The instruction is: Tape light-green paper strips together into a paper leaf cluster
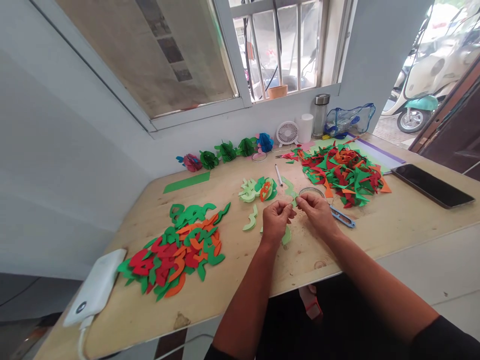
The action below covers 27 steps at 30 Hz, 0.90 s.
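My left hand (276, 221) and my right hand (315, 211) meet above the table, fingertips pinched on a small light green paper piece (294, 202), mostly hidden by the fingers. Just beyond them is a pale green curved strip (288, 186); whether it joins the held piece I cannot tell. Under my left wrist lies another light green cutout (286, 236), partly covered. A wavy pale green cutout (251, 219) rests to the left. Behind it sit stacked light green cutouts (247, 191) and an orange cutout (265, 190) on green ones. A blue paper cutter (342, 217) lies beside my right wrist.
Green, red and orange cutouts (180, 250) are heaped on the left, paper scraps (343, 172) on the right. A white pen (279, 175), phone (433, 186), power bank (95, 285), fan (287, 133) and glass bottle (320, 116) surround them. Folded paper ornaments (226, 151) line the wall.
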Each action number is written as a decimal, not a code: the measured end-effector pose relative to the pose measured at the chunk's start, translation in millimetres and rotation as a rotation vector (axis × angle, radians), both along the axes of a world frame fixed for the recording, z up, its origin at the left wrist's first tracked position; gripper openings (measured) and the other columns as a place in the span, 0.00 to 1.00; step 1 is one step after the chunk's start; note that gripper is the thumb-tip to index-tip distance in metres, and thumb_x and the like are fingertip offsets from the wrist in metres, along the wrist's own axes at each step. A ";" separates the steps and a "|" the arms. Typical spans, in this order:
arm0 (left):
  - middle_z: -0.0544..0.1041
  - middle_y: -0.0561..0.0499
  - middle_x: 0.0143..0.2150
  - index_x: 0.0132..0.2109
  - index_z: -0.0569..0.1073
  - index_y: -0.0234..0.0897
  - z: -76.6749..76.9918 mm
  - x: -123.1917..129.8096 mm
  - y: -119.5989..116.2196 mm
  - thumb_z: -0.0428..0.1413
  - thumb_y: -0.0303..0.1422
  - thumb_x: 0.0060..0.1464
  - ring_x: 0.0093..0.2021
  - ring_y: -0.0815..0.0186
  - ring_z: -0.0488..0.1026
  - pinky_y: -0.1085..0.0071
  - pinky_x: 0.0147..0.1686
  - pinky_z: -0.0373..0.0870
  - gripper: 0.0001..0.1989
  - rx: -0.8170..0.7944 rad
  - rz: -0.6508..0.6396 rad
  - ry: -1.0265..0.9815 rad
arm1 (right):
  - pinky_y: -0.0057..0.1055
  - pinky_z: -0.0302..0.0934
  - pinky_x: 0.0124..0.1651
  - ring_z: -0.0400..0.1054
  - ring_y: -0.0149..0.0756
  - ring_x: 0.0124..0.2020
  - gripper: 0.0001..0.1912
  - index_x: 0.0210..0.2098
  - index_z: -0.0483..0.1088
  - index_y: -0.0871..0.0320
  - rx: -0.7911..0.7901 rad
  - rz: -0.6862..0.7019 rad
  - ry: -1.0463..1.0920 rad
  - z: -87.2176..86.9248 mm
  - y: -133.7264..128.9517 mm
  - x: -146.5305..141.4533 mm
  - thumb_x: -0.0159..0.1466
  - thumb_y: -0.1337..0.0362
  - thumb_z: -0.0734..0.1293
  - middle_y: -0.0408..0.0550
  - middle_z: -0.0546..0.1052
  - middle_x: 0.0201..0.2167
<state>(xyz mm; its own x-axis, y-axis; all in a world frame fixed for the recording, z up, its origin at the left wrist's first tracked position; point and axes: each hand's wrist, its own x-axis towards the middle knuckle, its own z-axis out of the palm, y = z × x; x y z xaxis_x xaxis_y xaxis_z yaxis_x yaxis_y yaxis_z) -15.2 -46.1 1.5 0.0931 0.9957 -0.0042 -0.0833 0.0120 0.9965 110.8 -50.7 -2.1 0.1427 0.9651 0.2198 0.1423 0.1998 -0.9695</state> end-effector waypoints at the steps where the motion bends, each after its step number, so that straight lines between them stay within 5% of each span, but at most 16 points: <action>1: 0.73 0.52 0.20 0.27 0.72 0.33 -0.7 0.2 0.2 0.58 0.36 0.46 0.21 0.72 0.69 0.78 0.20 0.63 0.10 0.005 0.009 0.002 | 0.28 0.56 0.29 0.61 0.30 0.25 0.15 0.25 0.69 0.59 0.010 -0.008 -0.028 -0.7 0.0 0.2 0.58 0.53 0.64 0.42 0.67 0.21; 9: 0.77 0.48 0.34 0.41 0.74 0.35 -4.4 -0.2 1.3 0.59 0.35 0.47 0.35 0.67 0.74 0.74 0.32 0.69 0.13 0.256 0.245 0.098 | 0.28 0.53 0.26 0.61 0.30 0.22 0.14 0.25 0.70 0.58 0.130 -0.122 -0.366 1.6 -7.0 -5.0 0.61 0.56 0.62 0.44 0.70 0.20; 27: 0.76 0.48 0.32 0.36 0.72 0.34 -0.2 -0.2 1.3 0.57 0.35 0.48 0.33 0.67 0.73 0.73 0.32 0.69 0.09 0.277 0.277 0.162 | 0.31 0.53 0.33 0.63 0.36 0.28 0.10 0.26 0.68 0.57 0.486 -0.217 -0.912 -5.2 -10.6 -8.8 0.63 0.65 0.61 0.47 0.72 0.24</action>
<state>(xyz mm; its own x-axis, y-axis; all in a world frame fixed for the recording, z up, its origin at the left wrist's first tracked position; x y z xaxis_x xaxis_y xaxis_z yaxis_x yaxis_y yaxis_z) -15.4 -44.8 1.4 -0.1579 0.9485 0.2748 0.1126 -0.2592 0.9593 102.1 -61.3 -7.3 -0.1123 0.7183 0.6866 0.8561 0.4207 -0.3000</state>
